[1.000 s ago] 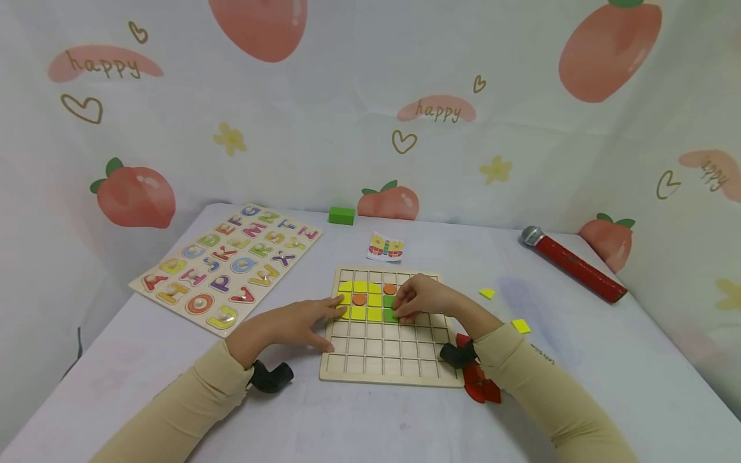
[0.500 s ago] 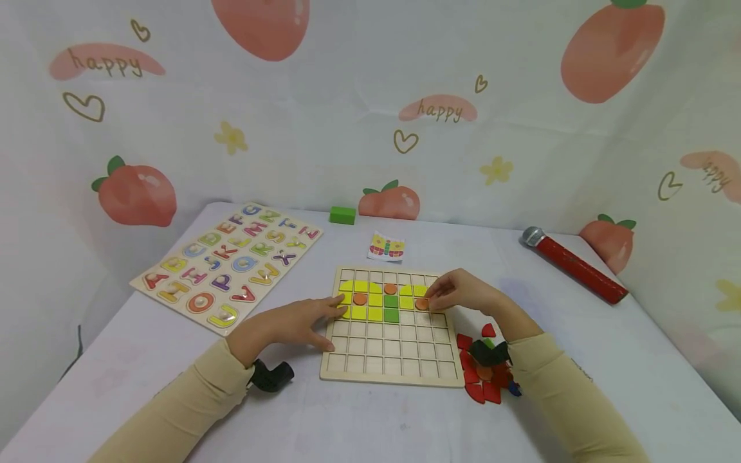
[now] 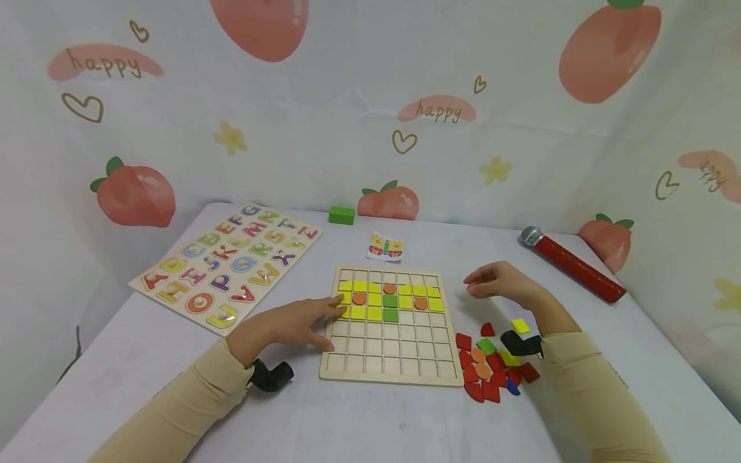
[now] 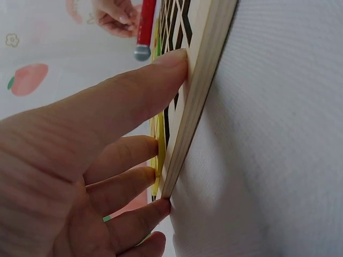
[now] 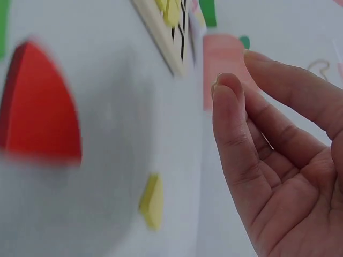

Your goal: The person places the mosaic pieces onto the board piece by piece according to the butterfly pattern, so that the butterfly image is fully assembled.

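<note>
presently i have the hands well apart: the left hand [image 3: 298, 321], fingers spread, rests on the left edge of the grid board [image 3: 399, 350] lying on the bench [image 3: 370, 424], touching yellow tiles [image 3: 360, 286]; the right hand [image 3: 502, 284], fingertips parted, hovers right of the board.

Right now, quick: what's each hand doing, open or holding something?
Left hand: open, fingers touching the left side of the grid board.
Right hand: open, nothing seen in its fingers, off the grid board's right side.
</note>
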`<move>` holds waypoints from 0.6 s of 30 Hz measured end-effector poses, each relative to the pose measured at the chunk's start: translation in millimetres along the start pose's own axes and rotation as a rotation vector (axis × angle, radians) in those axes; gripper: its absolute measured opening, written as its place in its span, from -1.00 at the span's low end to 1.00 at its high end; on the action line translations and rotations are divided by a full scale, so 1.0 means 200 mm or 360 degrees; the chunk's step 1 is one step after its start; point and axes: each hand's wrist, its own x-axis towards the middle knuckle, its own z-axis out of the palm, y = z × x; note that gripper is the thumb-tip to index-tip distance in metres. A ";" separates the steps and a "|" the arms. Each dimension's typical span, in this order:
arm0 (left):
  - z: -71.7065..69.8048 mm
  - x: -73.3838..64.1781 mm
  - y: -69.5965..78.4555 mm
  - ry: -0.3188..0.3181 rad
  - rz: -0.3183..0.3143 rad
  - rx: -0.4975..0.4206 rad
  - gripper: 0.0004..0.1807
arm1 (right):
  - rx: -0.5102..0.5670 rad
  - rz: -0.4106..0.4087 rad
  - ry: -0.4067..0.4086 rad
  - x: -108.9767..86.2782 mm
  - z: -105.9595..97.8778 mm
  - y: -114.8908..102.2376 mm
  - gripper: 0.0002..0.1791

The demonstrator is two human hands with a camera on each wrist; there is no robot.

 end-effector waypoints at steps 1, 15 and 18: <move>0.00 0.00 0.00 0.0000 -0.0001 0.0003 -0.20 | -0.0001 0.0005 -0.0002 -0.02 -0.02 0.02 -0.55; -0.01 0.00 0.00 0.0007 -0.0008 0.0005 -0.19 | -0.0080 0.0142 -0.0098 -0.25 -0.15 0.28 -0.58; 0.00 -0.01 0.00 0.0006 -0.0001 -0.0006 -0.19 | -0.0106 0.0161 -0.0121 -0.28 -0.14 0.32 -0.60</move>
